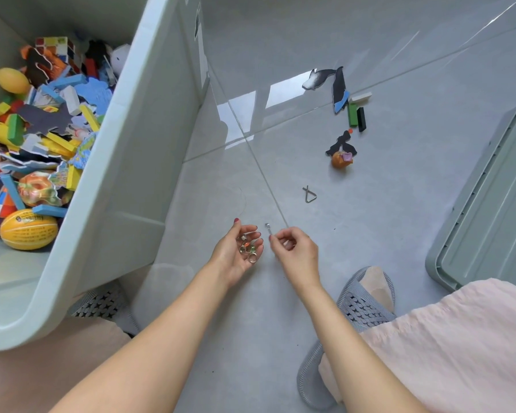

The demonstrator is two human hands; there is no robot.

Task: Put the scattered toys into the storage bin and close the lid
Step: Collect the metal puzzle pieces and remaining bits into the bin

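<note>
The pale green storage bin point(137, 120) stands open at the left, filled with several blocks, puzzle pieces and balls. My left hand point(236, 254) is cupped palm-up over the floor and holds small metal ring puzzles point(248, 248). My right hand point(295, 251), just beside it, pinches a thin metal puzzle piece point(268, 228) between thumb and finger. On the floor lie a metal triangle puzzle point(309, 195), an orange toy point(341, 159), black animal cut-outs point(325, 79), and green, black and white blocks point(357, 114). The bin lid point(495, 204) lies at the right.
The floor is glossy grey tile with window reflections. My grey slippers point(367, 302) and a pink garment point(459, 338) fill the lower right. Another slipper point(102, 302) peeks from under the bin's near corner.
</note>
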